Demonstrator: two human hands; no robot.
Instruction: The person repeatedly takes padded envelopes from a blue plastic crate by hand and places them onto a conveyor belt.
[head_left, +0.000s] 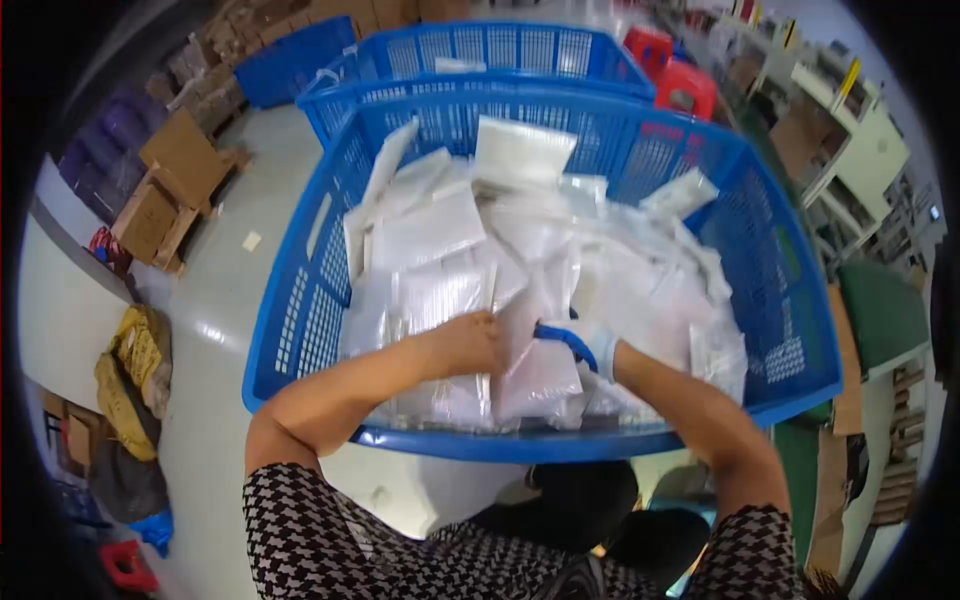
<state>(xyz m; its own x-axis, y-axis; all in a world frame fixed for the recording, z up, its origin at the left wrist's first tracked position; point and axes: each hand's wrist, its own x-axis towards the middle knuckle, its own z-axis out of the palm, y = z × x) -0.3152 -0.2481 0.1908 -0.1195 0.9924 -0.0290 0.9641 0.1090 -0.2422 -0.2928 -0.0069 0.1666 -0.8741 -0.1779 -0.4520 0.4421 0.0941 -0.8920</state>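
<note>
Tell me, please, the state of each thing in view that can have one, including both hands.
Packets: heaped, at mixed angles.
Front basket: upright, open-topped, loaded with packets.
Rear basket: upright, open-topped, contents mostly hidden.
Left hand: bare, fingers curled, at the packets; grip unclear.
Right hand: gloved, at the packets; grip unclear.
Yellow sack: slumped.

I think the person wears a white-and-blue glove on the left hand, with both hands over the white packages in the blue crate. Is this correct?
Not quite: the head view shows the white-and-blue glove on the right hand; the left hand is bare. Both hands are indeed over the white packages in the blue crate.
</note>
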